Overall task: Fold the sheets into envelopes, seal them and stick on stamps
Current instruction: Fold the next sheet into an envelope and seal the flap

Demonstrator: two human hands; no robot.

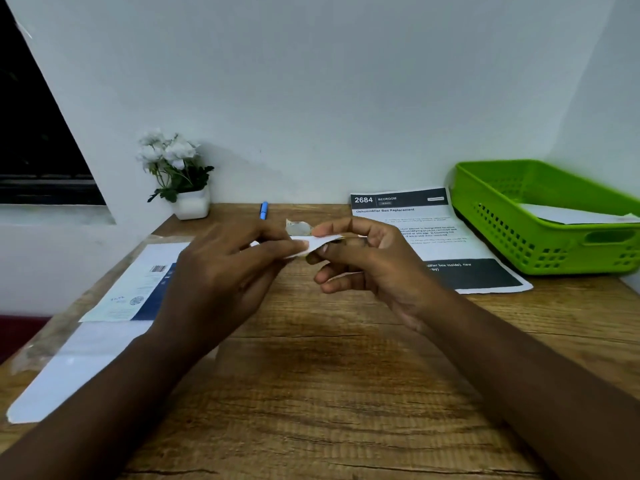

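Above the table [311,393], a small white slip [313,244], perhaps stamp backing, is pinched by the left hand [221,271] at 9 o'clock and the right hand [374,265] at 3 o'clock.

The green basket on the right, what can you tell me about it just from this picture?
The green basket looks like bright lime plastic, a shallow rectangular tray with a rolled rim. Its walls are pierced with rows of small square holes, and a slot-shaped handle opening is cut into the near right end. It stands upright at the back right of the wooden desk, close to the white wall. White folded paper lies inside it. Its near left corner sits beside the printed sheet; whether they overlap is unclear. Neither hand touches it.
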